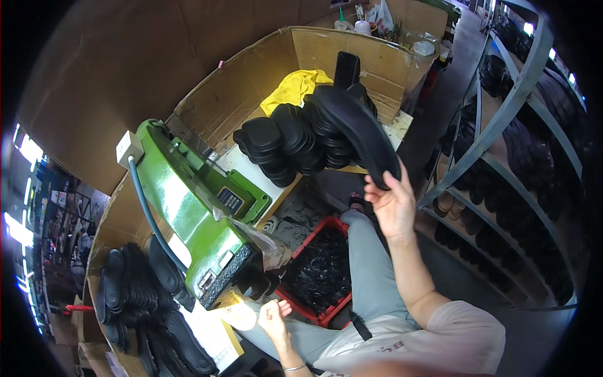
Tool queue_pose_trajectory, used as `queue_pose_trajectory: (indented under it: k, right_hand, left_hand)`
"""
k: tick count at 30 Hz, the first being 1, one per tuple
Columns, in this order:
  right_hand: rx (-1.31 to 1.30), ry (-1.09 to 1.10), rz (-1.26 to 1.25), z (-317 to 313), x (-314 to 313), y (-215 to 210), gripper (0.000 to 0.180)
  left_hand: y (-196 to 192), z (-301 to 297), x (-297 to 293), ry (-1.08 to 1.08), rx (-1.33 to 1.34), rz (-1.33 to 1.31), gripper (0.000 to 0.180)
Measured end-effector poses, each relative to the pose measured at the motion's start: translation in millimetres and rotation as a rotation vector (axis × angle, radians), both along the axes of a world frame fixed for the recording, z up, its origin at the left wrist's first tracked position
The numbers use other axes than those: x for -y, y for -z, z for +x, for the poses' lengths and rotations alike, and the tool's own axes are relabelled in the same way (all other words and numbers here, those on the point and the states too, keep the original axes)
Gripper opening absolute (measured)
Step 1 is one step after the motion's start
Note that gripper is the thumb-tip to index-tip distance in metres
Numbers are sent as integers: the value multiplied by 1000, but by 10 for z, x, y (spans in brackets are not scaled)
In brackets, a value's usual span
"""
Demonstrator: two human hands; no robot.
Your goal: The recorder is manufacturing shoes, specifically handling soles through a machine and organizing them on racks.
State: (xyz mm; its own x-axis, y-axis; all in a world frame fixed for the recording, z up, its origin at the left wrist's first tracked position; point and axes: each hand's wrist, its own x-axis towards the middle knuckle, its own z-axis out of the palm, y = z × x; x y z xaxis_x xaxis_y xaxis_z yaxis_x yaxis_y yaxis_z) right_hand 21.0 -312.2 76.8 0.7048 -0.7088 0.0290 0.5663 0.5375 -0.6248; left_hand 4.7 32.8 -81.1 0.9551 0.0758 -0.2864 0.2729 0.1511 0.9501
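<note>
My right hand (394, 204) grips one end of a long black shoe sole (357, 122), its fingers and thumb closed on the heel-side edge. The sole slants up and left in front of stacks of black soles (286, 141) on a white tabletop. My left hand (274, 320) is beside the head of a green machine (188, 207), above my lap. Its fingers are loosely bent and a little apart, with nothing visible in them. More black soles (132, 283) lie piled left of the machine.
A red crate (300, 305) full of black scraps stands on the floor between my legs and the machine. Cardboard walls (242, 75) surround the table, where a yellow cloth (295, 88) lies. A metal rack (490, 147) loaded with soles rises on the right.
</note>
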Motion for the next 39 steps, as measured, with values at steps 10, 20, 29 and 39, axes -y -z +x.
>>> queue_pose_trajectory:
  k: [10, 20, 29, 39]
  right_hand:
    - [145, -215, 47, 1042, -442, -122, 63]
    - [15, -136, 49, 1928, -566, 17, 66]
    - [148, -233, 88, 1692, -133, -80, 59]
    - [150, -206, -62, 648, 306, -158, 53]
  left_hand:
    - [34, -133, -71, 44, 53, 108, 12]
    - [-30, -121, -141, 58, 105, 179, 12]
    - [-77, 94, 569, 238, 377, 427, 17]
    - [-433, 440, 1735, 356, 490, 193, 19]
